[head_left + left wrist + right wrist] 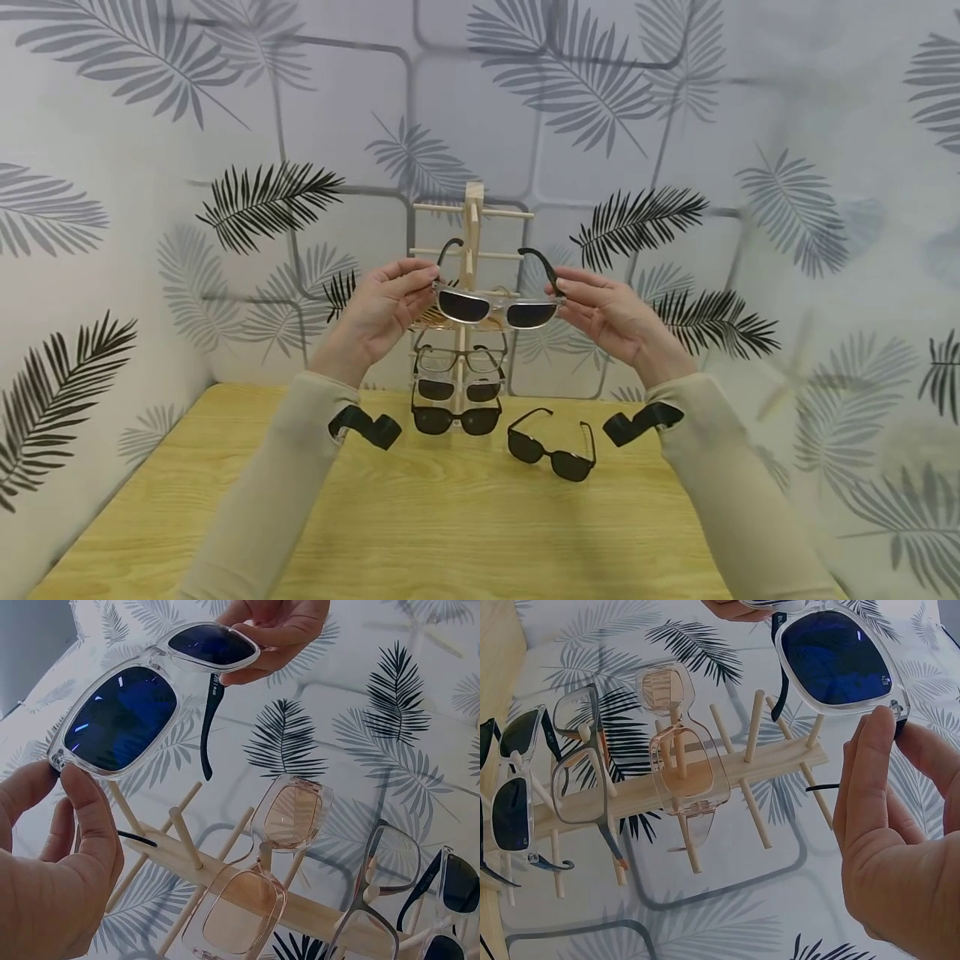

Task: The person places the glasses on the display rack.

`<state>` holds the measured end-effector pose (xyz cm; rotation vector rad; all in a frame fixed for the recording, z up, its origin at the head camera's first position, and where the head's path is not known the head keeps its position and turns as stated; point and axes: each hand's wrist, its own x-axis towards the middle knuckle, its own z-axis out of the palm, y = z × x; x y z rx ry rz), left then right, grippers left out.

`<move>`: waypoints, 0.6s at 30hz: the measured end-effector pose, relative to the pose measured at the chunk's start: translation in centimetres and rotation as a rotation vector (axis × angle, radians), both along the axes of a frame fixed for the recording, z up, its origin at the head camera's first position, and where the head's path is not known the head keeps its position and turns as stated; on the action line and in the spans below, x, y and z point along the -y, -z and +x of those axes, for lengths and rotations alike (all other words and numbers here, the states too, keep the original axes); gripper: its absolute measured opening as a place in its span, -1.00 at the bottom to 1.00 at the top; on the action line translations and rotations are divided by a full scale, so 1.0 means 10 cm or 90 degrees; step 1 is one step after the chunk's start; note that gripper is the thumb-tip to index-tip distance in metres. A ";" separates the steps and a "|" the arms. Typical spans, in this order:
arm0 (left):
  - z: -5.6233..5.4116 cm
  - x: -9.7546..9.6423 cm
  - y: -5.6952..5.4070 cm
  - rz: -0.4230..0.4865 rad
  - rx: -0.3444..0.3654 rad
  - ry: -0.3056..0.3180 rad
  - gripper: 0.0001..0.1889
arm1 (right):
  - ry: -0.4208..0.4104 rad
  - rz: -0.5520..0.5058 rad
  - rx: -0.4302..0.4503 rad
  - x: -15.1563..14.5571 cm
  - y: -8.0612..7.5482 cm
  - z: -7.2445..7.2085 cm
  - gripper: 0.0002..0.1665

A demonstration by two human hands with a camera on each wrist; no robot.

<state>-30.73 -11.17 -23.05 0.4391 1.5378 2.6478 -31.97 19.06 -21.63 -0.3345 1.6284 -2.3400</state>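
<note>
Both hands hold up a pair of sunglasses (464,307) with a clear frame, dark blue lenses and black temples, unfolded. My left hand (381,310) pinches it at the left hinge, and my right hand (611,315) at the right hinge. Its temples point away, toward the upper part of a wooden glasses rack (474,218). In the left wrist view, the left thumb and fingers (88,806) grip the frame's corner. Below the held pair, the rack carries peach-tinted glasses (688,769), grey-framed clear glasses (579,754), clear-framed sunglasses (514,814) and black sunglasses (456,419).
Another pair of black sunglasses (551,457) lies unfolded on the yellow wood-grain table (450,525), right of the rack's base. Bare pegs (510,214) stick out at the rack's top. A leaf-patterned wall covering (480,100) stands close behind and at both sides.
</note>
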 end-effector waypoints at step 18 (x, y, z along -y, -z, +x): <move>-0.28 0.25 -0.08 0.046 0.064 -0.015 -0.91 | 0.049 0.004 0.041 0.34 -0.17 -0.32 -0.36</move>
